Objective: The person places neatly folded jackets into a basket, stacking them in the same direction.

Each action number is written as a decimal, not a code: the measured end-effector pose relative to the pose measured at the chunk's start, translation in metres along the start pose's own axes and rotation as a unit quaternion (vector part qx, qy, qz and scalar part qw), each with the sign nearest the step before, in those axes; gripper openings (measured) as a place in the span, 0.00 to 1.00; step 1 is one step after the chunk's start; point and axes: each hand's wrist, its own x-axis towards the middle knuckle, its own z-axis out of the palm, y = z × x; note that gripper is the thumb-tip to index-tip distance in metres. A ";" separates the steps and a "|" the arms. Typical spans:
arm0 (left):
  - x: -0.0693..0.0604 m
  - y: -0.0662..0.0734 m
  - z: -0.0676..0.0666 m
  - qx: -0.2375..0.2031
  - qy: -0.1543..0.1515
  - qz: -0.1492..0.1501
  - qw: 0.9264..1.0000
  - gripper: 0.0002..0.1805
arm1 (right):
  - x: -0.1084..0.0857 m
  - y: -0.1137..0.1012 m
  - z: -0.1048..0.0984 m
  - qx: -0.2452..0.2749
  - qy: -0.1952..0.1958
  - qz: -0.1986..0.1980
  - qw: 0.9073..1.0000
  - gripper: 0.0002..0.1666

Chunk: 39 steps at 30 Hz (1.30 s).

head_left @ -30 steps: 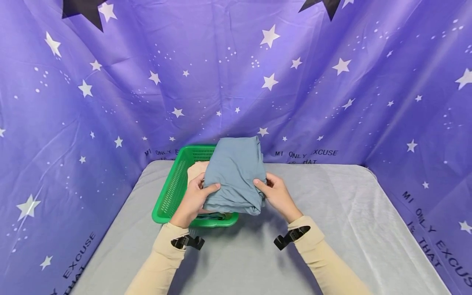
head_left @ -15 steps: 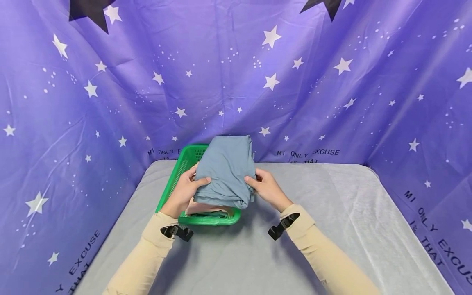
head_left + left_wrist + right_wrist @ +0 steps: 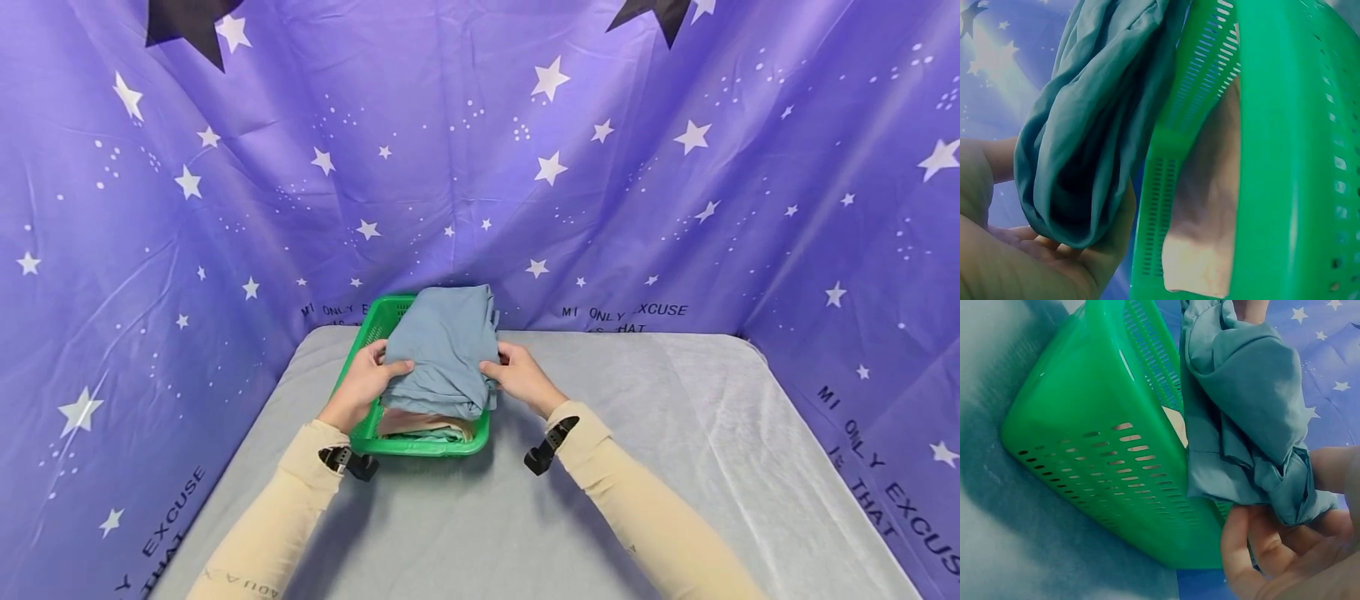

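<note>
A folded blue-grey cloth garment (image 3: 442,346) is held between both hands, over the green plastic basket (image 3: 450,448). My left hand (image 3: 362,385) grips its left edge, thumb on top and fingers beneath. At the opposite edge, my right hand (image 3: 527,379) pinches the fold the same way. In the left wrist view the garment (image 3: 1085,125) shows several rounded layers beside the basket wall (image 3: 1279,156). The right wrist view has the garment (image 3: 1247,412) above the basket's rim, with fingers curled below it. Pinkish-beige cloth (image 3: 423,423) and a green cloth lie inside the basket, partly covered.
The basket stands on a grey cloth-covered table (image 3: 637,467), left of the middle. A purple curtain (image 3: 450,167) with stars hangs behind and at both sides. Black straps with small devices are on both wrists.
Both hands have carried the folded garment left and slightly down, from the basket's right side to over it. The grip stays the same.
</note>
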 end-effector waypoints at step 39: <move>0.000 -0.005 -0.005 0.289 -0.002 -0.036 0.957 0.44 | 0.004 -0.001 0.024 -0.194 0.045 0.004 0.980 0.14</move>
